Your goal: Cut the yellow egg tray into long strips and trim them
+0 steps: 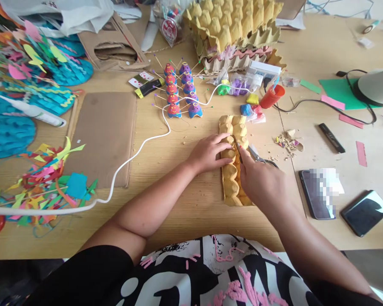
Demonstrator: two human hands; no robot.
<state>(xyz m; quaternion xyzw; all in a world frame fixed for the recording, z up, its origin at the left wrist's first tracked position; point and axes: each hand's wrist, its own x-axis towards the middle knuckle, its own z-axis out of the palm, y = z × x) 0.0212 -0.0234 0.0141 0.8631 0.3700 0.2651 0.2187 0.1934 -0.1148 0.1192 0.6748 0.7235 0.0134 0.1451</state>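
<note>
A yellow egg carton piece (230, 182) with two rows of cups lies lengthwise in front of me on the wooden table. My left hand (210, 154) rests on its left side, fingers spread across the cups. In my right hand (258, 174) is a thin dark cutting tool (237, 146), its tip at the groove between the rows; the fingers are closed round it. A pair of scissors (257, 154) lies just right of the carton, partly hidden behind my right hand.
Painted egg cups with pins (172, 100) stand beyond my left hand, crossed by a white cable (143, 144). Stacked egg trays (230, 25) are at the back. Cardboard (102, 140) and paper scraps (47, 170) lie left; a red cup (272, 96), marker (332, 138) and phones (366, 212) right.
</note>
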